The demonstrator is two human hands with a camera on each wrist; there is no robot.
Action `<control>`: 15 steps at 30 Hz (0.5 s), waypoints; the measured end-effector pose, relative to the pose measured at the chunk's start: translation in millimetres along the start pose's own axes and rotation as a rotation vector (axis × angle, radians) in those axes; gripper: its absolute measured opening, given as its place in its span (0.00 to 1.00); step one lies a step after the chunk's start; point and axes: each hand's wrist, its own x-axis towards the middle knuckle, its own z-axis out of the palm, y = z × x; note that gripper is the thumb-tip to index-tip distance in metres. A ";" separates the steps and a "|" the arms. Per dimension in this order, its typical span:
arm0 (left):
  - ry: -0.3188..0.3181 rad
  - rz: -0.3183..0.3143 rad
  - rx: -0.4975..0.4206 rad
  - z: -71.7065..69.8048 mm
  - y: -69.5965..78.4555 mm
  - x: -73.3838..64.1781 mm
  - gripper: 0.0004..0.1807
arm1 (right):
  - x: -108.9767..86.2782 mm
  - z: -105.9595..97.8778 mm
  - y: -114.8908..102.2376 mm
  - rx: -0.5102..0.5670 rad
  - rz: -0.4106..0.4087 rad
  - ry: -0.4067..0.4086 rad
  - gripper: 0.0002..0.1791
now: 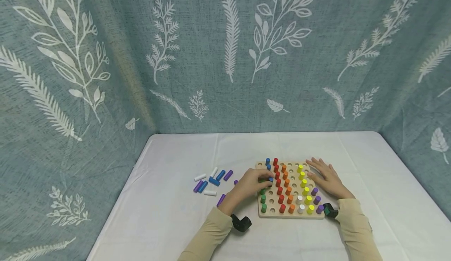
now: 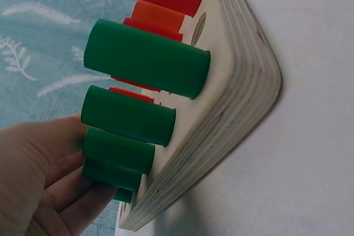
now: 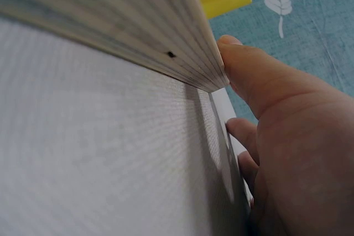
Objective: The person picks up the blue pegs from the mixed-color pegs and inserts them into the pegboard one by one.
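Across the far side and both flanks hangs a blue-green fabric curtain [image 1: 197, 38] printed with white leaves. Below it spreads a table under a white cloth [image 1: 148, 198], and right of its middle lies a square, pale plywood pegboard [image 1: 267, 215].

Two beige sleeves [image 1: 208, 233] come in from the near side. The left hand [image 1: 249, 181] reaches over the board's left edge, its thumb and fingers pinching a small blue cylindrical peg [image 1: 271, 180] at the second row from the left; in the left wrist view the fingertips are hidden behind green pegs. The right hand [image 1: 327, 180] lies at the board's far right, fingers spread wide, the thumb against the edge. Each wrist wears a black camera [image 1: 241, 223].

Rows of upright cylindrical pegs run from near to far — green [image 1: 264, 208] at the left edge, two more blue at the far end of the next row, then red [image 1: 280, 199], orange [image 1: 290, 199], white [image 1: 301, 209], yellow [image 1: 308, 199] and purple [image 1: 317, 199]. Left of the board, loose white pegs [image 1: 210, 193], loose blue pegs [image 1: 220, 175] and loose purple pegs [image 1: 228, 175] lie scattered on their sides. Smallest are the round holes [image 1: 271, 201] — several bare ones line the second row's near end.
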 end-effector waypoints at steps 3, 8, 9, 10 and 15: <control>-0.004 0.000 0.011 0.1 -0.7 0.6 0.11 | 0.3 -0.1 0.0 -0.007 0.010 -0.003 0.32; -0.025 -0.017 0.008 -0.7 -0.7 1.2 0.11 | 0.0 0.6 -0.2 -0.013 0.039 -0.015 0.33; -0.029 -0.021 0.006 -0.9 -0.4 1.2 0.11 | 0.1 0.7 -0.2 -0.012 0.042 -0.016 0.33; -0.035 -0.026 0.004 -1.1 0.0 1.2 0.11 | 0.1 0.7 -0.4 -0.013 0.043 -0.015 0.33; -0.053 -0.047 -0.012 -1.6 0.7 1.4 0.11 | 0.3 0.6 -0.7 -0.018 0.036 -0.013 0.33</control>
